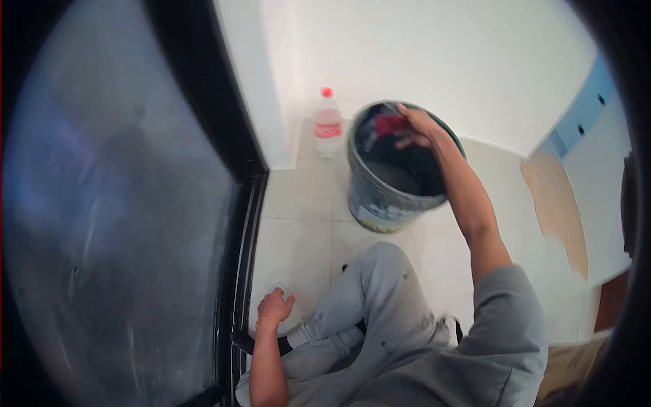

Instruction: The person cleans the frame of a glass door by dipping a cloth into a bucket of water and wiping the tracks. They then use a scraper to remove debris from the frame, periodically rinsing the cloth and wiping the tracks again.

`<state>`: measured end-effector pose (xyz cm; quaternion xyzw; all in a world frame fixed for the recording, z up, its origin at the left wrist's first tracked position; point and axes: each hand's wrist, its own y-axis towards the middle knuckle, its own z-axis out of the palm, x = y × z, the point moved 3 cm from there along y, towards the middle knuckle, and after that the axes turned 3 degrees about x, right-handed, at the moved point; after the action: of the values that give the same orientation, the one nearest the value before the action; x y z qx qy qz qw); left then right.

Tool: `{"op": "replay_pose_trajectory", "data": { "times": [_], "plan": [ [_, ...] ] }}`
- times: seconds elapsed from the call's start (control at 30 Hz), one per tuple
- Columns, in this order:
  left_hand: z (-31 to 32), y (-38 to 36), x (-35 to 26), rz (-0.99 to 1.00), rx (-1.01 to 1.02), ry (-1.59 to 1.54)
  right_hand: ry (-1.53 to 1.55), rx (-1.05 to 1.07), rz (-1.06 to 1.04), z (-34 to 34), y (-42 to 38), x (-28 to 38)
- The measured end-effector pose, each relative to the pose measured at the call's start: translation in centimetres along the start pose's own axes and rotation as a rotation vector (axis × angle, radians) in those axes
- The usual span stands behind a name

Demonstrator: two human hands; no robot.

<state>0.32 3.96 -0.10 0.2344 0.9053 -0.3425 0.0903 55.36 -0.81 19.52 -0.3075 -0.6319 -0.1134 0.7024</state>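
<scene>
My right hand reaches into the mouth of a dark, stained bucket on the tiled floor. It grips a red item, which motion smears too much to name, near the far inner wall. Something grey lies at the bucket's bottom; what it is I cannot make out. Low by the black door frame, my left hand hangs loosely with its fingers partly bent and apart, and nothing shows in it. A clear plastic bottle with a red cap and red label stands upright to the left of the bucket.
A glass door in a black frame borders the left side. White wall rises behind the bucket. At right are a blue strip and a brown patch. My bent legs are in front.
</scene>
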Motion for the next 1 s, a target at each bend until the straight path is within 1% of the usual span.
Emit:
{"op": "replay_pose_trajectory", "data": {
  "times": [0.03,0.07,0.1,0.17,0.23,0.3,0.37,0.43,0.5,0.57,0.6,0.63,0.67,0.7,0.77,0.83,0.87,0.9,0.97,1.0],
  "plan": [
    [-0.1,0.1,0.2,-0.005,-0.016,-0.019,0.081,0.083,0.02,-0.3,-0.2,0.3],
    [0.0,0.3,0.4,-0.009,-0.017,-0.018,0.351,0.347,0.034,-0.1,-0.5,0.6],
    [0.3,0.5,0.7,-0.013,-0.016,-0.021,0.423,0.443,0.009,0.0,-0.6,0.9],
    [0.4,0.3,0.5,-0.015,-0.009,-0.045,0.533,0.261,-0.085,-1.1,-1.0,1.2],
    [-0.3,-0.4,0.2,-0.003,0.004,-0.065,0.586,0.305,-0.231,-2.0,-1.4,2.3],
    [-0.5,-0.7,0.0,-0.016,0.017,-0.082,0.625,0.213,-0.339,-2.5,-1.6,4.2],
    [-0.8,-0.7,0.1,-0.017,0.03,-0.089,0.593,0.16,-0.489,0.7,-3.0,8.3],
    [-0.6,-0.5,0.1,-0.002,0.044,-0.101,0.559,0.224,-0.503,6.3,-4.4,13.4],
    [-0.4,-0.3,0.1,0.004,0.066,-0.112,0.36,0.196,-0.657,14.2,-5.7,18.9],
    [-0.2,-0.1,0.1,0.008,0.078,-0.121,0.055,0.048,-0.865,21.7,-6.0,24.4],
    [-0.2,0.0,0.2,0.009,0.078,-0.122,-0.202,-0.101,-1.13,25.0,-4.9,27.4],
    [-0.1,0.1,0.4,0.008,0.081,-0.12,-0.53,-0.25,-1.439,28.8,-5.6,29.7],
    [-0.1,0.1,0.6,0.008,0.082,-0.126,-0.803,-0.513,-1.744,32.5,-6.5,31.6],
    [-0.1,0.2,0.6,0.008,0.083,-0.132,-0.799,-0.412,-1.96,35.2,-4.3,34.3],
    [-0.2,0.4,0.6,0.009,0.073,-0.144,-1.018,-0.565,-2.11,39.7,-2.8,36.0],
    [-0.2,0.2,0.8,0.009,0.063,-0.15,-1.392,-0.888,-1.848,42.7,0.4,34.7],
    [-0.2,0.2,0.7,0.013,0.064,-0.154,-1.503,-0.875,-1.675,43.1,3.6,32.9],
    [-0.1,0.2,0.7,0.013,0.067,-0.157,-1.667,-1.05,-1.672,43.7,5.7,30.0],
    [-0.1,0.0,0.8,0.01,0.079,-0.171,-1.734,-0.962,-1.524,44.5,5.5,24.4],
    [-0.1,-0.1,0.6,0.011,0.088,-0.184,-1.681,-0.92,-1.592,44.5,6.4,21.5]
  ]
}}
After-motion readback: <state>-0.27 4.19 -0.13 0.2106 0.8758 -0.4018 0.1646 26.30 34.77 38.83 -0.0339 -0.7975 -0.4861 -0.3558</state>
